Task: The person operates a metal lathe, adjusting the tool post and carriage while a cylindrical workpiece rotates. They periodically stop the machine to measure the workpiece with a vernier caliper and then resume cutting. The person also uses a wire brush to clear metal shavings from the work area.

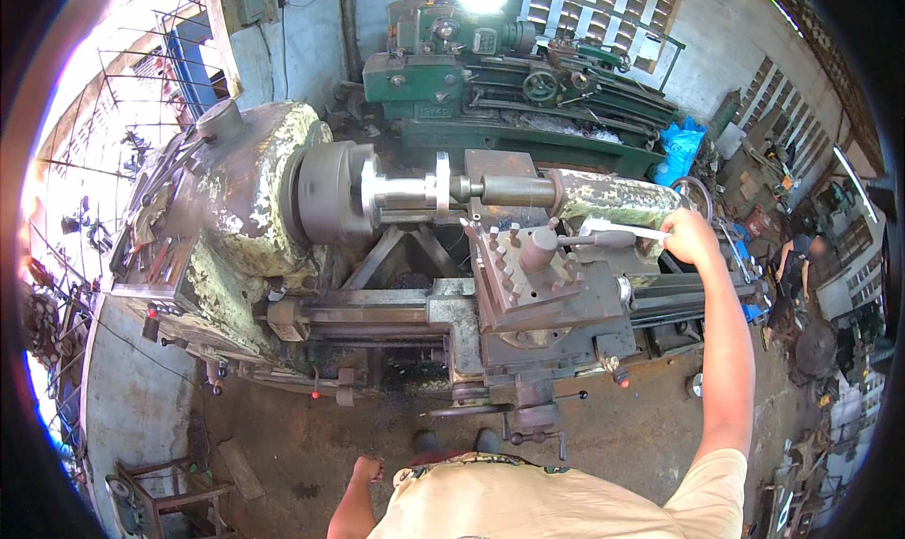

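My right arm reaches forward over a large worn lathe. My right hand (693, 237) is closed around one end of a slim white brush-like tool (630, 228), whose other end lies over the tool post handle (615, 240). Beside it stands the square tool post (528, 265) with several bolts on top. A shiny flanged metal workpiece (408, 194) sits between the chuck (330, 195) and the tailstock (613, 195). Low beside my body hangs my left hand (369, 468), its fingers curled, with nothing visible in it and touching no part of the lathe.
Behind stands a green lathe (518, 86), with a blue bag (681, 150) at its right end. A handwheel (471, 410) and levers project toward me. Another person (792, 270) is at the far right. A small metal stand (170, 497) is at lower left.
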`<state>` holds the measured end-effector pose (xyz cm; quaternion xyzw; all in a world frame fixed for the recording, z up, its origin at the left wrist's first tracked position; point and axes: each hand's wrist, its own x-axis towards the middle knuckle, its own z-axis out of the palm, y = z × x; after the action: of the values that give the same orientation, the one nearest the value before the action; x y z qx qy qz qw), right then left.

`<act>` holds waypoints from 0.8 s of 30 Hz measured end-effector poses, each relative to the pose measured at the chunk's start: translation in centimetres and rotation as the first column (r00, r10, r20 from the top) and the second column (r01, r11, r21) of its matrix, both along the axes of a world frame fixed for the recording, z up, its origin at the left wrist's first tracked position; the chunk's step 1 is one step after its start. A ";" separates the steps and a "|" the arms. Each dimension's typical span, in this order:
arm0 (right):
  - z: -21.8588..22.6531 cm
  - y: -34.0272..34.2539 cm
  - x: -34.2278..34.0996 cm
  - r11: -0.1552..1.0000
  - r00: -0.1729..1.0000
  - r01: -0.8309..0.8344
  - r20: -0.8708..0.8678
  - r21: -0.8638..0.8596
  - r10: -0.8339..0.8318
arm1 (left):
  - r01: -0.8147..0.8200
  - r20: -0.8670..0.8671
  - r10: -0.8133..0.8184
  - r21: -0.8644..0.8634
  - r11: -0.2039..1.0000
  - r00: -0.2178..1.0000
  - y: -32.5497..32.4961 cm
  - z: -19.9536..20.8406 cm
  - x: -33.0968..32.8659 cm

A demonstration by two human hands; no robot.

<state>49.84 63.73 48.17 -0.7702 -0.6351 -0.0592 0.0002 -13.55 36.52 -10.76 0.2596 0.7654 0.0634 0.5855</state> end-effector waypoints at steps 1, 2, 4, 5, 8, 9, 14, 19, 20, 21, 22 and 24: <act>-0.7 0.1 0.0 1.000 1.000 0.000 0.002 0.003 0.000 | -0.015 -0.004 0.015 0.004 1.000 1.000 0.0 0.1 0.1; -1.2 0.3 0.0 0.999 0.998 -0.040 0.046 0.020 0.039 | -0.008 -0.014 0.008 0.007 1.000 1.000 0.0 0.1 0.2; -2.1 0.9 0.0 0.985 0.978 -0.166 0.138 0.051 0.157 | 0.008 -0.036 -0.007 0.013 1.000 0.999 -0.1 0.0 0.1; -2.5 1.3 0.0 0.974 0.963 -0.218 0.174 0.064 0.205 | 0.051 -0.042 -0.050 0.011 0.999 0.998 -0.2 -0.1 0.0; -3.5 3.1 -0.2 0.926 0.894 -0.372 0.291 0.059 0.341 | 0.199 -0.078 -0.199 -0.003 0.980 0.977 -0.7 -0.6 -0.6; -3.9 3.9 -0.2 0.910 0.876 -0.412 0.299 0.057 0.378 | 0.258 -0.101 -0.258 -0.012 0.966 0.961 -0.9 -0.7 -0.7; -5.0 8.0 -0.3 0.790 0.763 -0.609 0.322 0.067 0.561 | 0.222 -0.089 -0.216 0.074 0.972 0.972 -2.3 -0.2 -0.3; -2.9 11.2 0.6 0.650 0.662 -0.748 0.218 0.133 0.717 | -0.149 -0.014 0.149 0.001 0.989 0.989 -4.3 0.8 0.5; -2.3 11.6 0.7 0.646 0.658 -0.751 0.226 0.135 0.718 | -0.023 -0.064 0.028 0.065 0.998 0.998 -4.7 0.9 0.6; -1.7 12.1 0.7 0.631 0.654 -0.757 0.188 0.171 0.733 | 0.107 -0.094 -0.095 0.132 0.986 0.991 -5.2 1.1 0.5; -1.1 12.6 0.7 0.621 0.651 -0.757 0.144 0.203 0.746 | 0.171 -0.139 -0.160 0.072 0.983 0.977 -5.6 1.1 0.6; 0.1 13.5 0.9 0.653 0.685 -0.704 0.022 0.279 0.728 | 0.004 -0.048 -0.003 0.023 1.000 0.999 -6.5 1.4 0.8</act>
<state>50.74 77.24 48.31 -0.4518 -0.8724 -0.1033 0.1556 -12.75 30.05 -9.38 0.2692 0.7781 0.0647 0.5638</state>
